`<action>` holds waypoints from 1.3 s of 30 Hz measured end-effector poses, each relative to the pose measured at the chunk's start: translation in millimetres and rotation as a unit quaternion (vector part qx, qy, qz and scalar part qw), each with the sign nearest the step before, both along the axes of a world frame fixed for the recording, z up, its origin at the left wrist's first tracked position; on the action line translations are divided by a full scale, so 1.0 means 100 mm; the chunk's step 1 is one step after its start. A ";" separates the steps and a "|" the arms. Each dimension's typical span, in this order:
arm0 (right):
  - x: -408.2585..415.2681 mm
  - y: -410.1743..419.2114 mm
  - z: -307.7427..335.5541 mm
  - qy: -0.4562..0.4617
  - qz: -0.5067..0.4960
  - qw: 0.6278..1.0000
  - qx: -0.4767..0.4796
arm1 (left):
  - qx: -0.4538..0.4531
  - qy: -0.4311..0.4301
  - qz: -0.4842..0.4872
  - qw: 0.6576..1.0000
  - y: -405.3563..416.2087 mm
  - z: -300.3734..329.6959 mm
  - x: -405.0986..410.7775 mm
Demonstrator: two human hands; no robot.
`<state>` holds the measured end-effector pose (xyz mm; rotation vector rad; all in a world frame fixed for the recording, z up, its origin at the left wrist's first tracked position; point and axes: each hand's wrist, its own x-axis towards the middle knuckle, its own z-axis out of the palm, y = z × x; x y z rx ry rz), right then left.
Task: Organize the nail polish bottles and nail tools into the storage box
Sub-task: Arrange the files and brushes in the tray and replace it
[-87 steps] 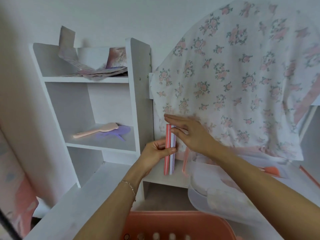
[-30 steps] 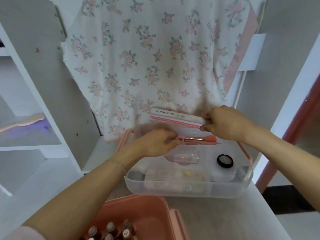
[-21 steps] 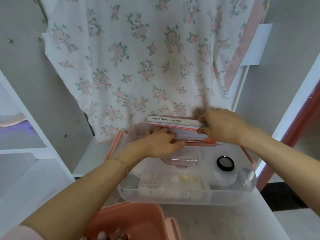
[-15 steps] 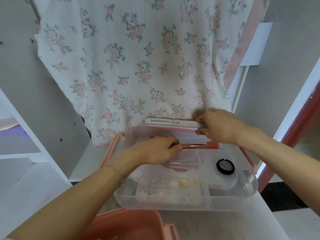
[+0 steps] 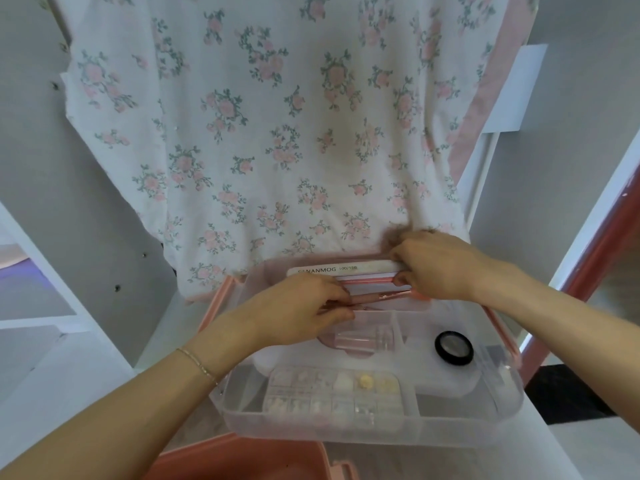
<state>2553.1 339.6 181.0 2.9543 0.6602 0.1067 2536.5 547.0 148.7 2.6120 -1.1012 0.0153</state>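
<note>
Both hands worked over the far end of the clear storage box [image 5: 374,427], just right of the frame's middle. The right hand [image 5: 436,268] had its fingers curled round one end of a stack of nail files [image 5: 346,273], the top one printed with grit numbers, held level along the box's back compartment. The left hand [image 5: 304,310] pinched a slim pink nail brush [image 5: 388,295] that lay just below the files, its fingers bent over the handle; a thin bracelet [image 5: 199,365] sat on that wrist. Nearer the camera, inside the box, a clear little bottle [image 5: 367,341] lay on its side in a middle compartment, a black-rimmed round jar [image 5: 453,348] stood to its right, and a divided case of nail charms [image 5: 332,393] filled the front. A pink bin [image 5: 242,459] showed at the bottom edge. Behind the box hung a floral cloth [image 5: 270,133], with white shelves [image 5: 34,306] at the left.
</note>
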 end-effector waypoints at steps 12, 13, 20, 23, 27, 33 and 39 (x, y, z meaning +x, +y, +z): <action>0.09 0.19 -0.25 -0.117 0.087 0.987 -0.065 | -0.007 -0.016 0.036 0.999 0.16 0.02 -0.01; 0.09 0.19 -0.26 -0.117 0.094 0.986 -0.070 | -0.008 -0.020 0.043 0.999 0.18 0.03 0.00; 0.16 0.19 -0.28 -0.142 0.113 0.979 -0.090 | -0.012 -0.087 0.119 0.989 0.25 0.04 0.09; 0.14 0.19 -0.30 -0.135 0.109 0.982 -0.081 | 0.025 -0.070 0.144 0.987 0.25 0.05 0.16; 0.11 0.17 -0.30 -0.090 0.084 0.992 -0.020 | 0.040 -0.052 0.159 0.985 0.24 0.06 0.16; 0.10 0.14 -0.28 -0.041 0.078 0.996 0.006 | 0.176 -0.157 0.147 0.961 0.13 0.11 0.19; 0.04 0.06 -0.24 -0.062 0.006 0.998 0.026 | 0.214 -0.201 0.165 0.942 0.11 0.12 0.23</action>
